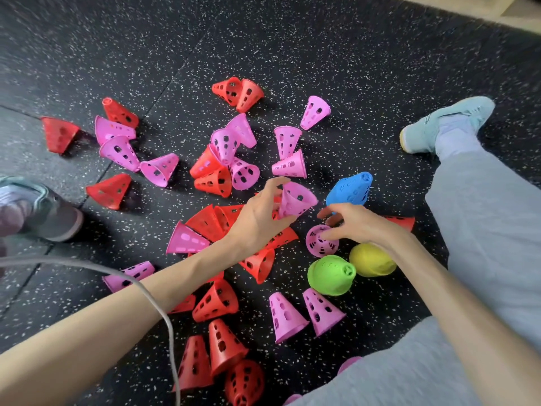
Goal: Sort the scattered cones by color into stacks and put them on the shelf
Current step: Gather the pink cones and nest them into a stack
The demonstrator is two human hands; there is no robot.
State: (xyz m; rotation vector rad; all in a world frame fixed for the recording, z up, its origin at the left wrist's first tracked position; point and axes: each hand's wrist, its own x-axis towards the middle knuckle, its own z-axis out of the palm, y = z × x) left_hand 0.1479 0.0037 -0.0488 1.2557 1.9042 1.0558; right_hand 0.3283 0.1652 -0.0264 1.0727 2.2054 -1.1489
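Person is sitting on a black speckled floor [292, 39], legs spread, w/ pink and red perforated cones lying scattered between the feet. Left hand [257, 218] is holding a pink cone [295, 200] off the floor, thumb and fingers curled round its narrow part, wide mouth facing right. Right hand [354, 222] is reaching down, fingers loosely bent, fingertips touching an upright pink cone [320, 241] on the floor; not yet gripping, as far as I can tell. Just beside it are sitting a blue stack [349, 190], a green stack [332, 275] and a yellow stack [370, 260]. No shelf in view.

Risks, in my judgement: the right wrist is hanging v. close to the yellow and blue stacks, so a quick lift could be tipping one over. Red cones are lying mixed in directly under the left arm, so a hasty grab could be putting red into pink. Nesting the held cone at a tilt could be jamming it.
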